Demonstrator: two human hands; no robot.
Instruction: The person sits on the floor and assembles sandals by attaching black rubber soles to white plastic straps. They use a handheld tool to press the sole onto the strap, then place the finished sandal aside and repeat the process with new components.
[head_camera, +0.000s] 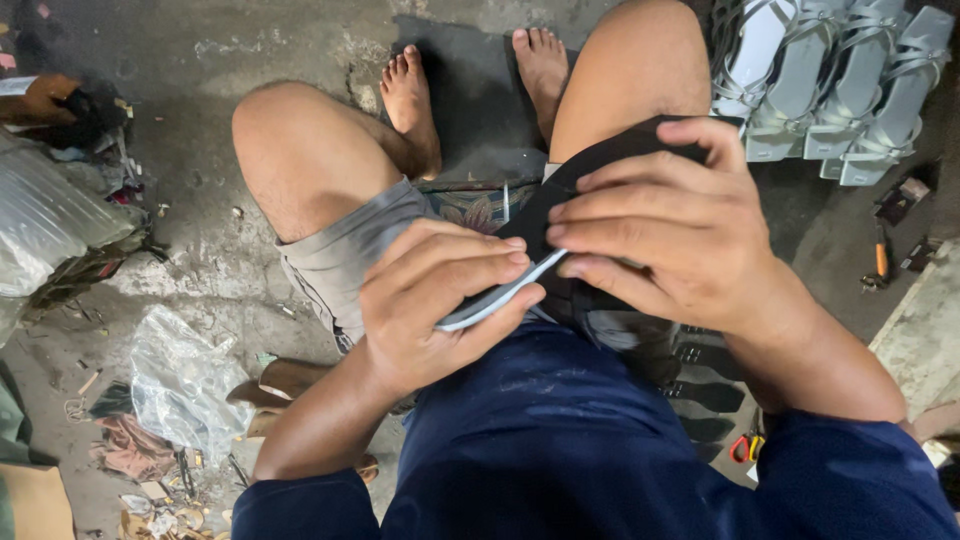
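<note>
**Both hands grip a dark sandal sole over the lap**

The person sits with bare knees apart above a stained concrete floor (250, 60). The left hand (440, 300) is closed around the near end of a black sole (560, 195), thumb below and fingers curled over its pale grey edge. The right hand (680, 235) clamps the same sole from the other side, fingers pressed flat across its top and thumb hooked over the far end. The sole lies tilted between the hands, just above the grey shorts (350, 255) and the dark blue shirt (560, 440).

At the floor's far right corner stands a row of pale grey strapped sandals (830, 80), packed side by side. More black soles (705, 385) lie stacked by the right forearm, with small red-handled pliers (742, 447) just beside them. Along the floor's left edge lie clear plastic bags (180, 375), scraps and a brown cardboard piece (35, 500). Both bare feet (410, 95) rest near the far edge, on or by a dark mat (475, 90).
</note>
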